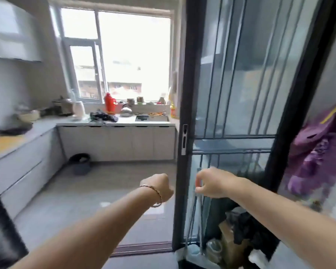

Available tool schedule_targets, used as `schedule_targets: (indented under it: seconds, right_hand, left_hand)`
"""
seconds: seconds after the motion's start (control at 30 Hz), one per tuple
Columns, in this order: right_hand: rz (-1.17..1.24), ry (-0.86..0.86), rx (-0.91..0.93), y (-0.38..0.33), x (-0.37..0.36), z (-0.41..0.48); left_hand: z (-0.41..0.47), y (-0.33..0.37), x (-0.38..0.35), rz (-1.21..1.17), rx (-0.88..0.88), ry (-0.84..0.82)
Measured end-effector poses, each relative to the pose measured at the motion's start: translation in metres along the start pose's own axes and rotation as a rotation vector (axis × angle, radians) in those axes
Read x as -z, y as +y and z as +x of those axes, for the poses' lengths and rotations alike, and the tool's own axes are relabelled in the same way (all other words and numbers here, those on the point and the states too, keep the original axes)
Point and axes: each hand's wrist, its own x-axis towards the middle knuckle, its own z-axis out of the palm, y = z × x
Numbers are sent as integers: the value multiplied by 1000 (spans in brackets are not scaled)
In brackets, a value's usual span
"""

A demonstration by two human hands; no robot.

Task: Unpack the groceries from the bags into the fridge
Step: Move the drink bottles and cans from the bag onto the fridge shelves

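Both arms reach forward at a kitchen doorway. The left hand (158,186), with a thin bracelet (156,193) at the wrist, shows its back to the camera. Its fingers are curled into a fist and nothing is seen in them. The right hand (211,183) is level with it and just beside it, in front of the dark-framed sliding glass door (231,94). Its fingertips (197,183) are drawn together against the thumb. A thin pale strip (199,220) runs up and down at that spot, but I cannot tell whether the hand pinches it or whether it lies behind the glass.

The picture is blurred, and I cannot tell which shape, if any, is 1 of the bags or the fridge.

Across the grey floor (85,200), a counter (124,123) runs under the window (134,55). A red flask (109,102) stands at its back edge, a metal kettle (126,110) just right of it. A dark bundle (103,116) lies near the front edge and a sink (152,118) is set toward the right end. A dark basin (80,162) sits on the floor below. Behind the glass, low down, is a cardboard box (229,241). A purple cloth (316,152) hangs at the right.
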Motion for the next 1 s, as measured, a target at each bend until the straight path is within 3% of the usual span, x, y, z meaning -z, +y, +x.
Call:
schedule_targets:
  seconds: [0.2, 0.43, 0.7, 1.0]
  right_hand:
    - [-157, -1, 448, -248, -65, 39]
    - [-160, -92, 844, -544, -136, 11]
    - [-221, -189, 1179, -804, -197, -34]
    - [-176, -221, 1465, -1034, -256, -55]
  left_hand:
    - [-123, -234, 10, 34, 422, 92]
    - [-310, -459, 42, 57, 852, 149]
    - [-490, -632, 51, -41, 1230, 209]
    - [-601, -793, 49, -174, 1595, 303]
